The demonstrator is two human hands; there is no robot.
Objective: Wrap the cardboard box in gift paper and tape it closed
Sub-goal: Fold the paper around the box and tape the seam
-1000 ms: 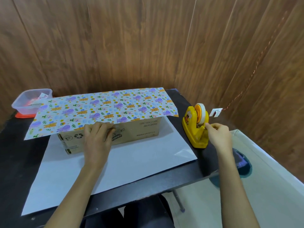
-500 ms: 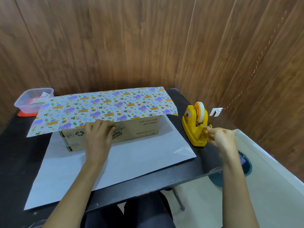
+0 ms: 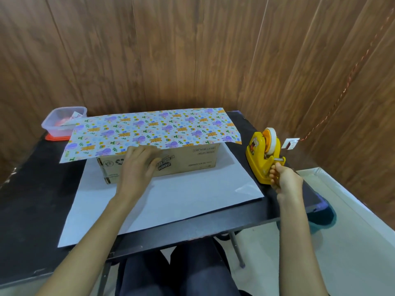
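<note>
Box (image 3: 171,165) sits on the table (image 3: 32,199), on the white underside of the paper (image 3: 181,199). The paper's far flap is folded over the lid, printed side up.

Left hand (image 3: 139,165) keeps its place. The fingers lie fairly straight and press the flap's edge onto the box's near top corner.

Right hand (image 3: 284,180) has come down from the tape (image 3: 271,138) on the dispenser (image 3: 256,154) to a point just below the cutter. Its fingers are curled tight, apparently pinching the tape's end. The strip itself is too thin to make out.

Assessment: a length is being drawn off and not yet cut. The first flap is held ready for fixing. The near flap lies flat, unfolded.
</note>
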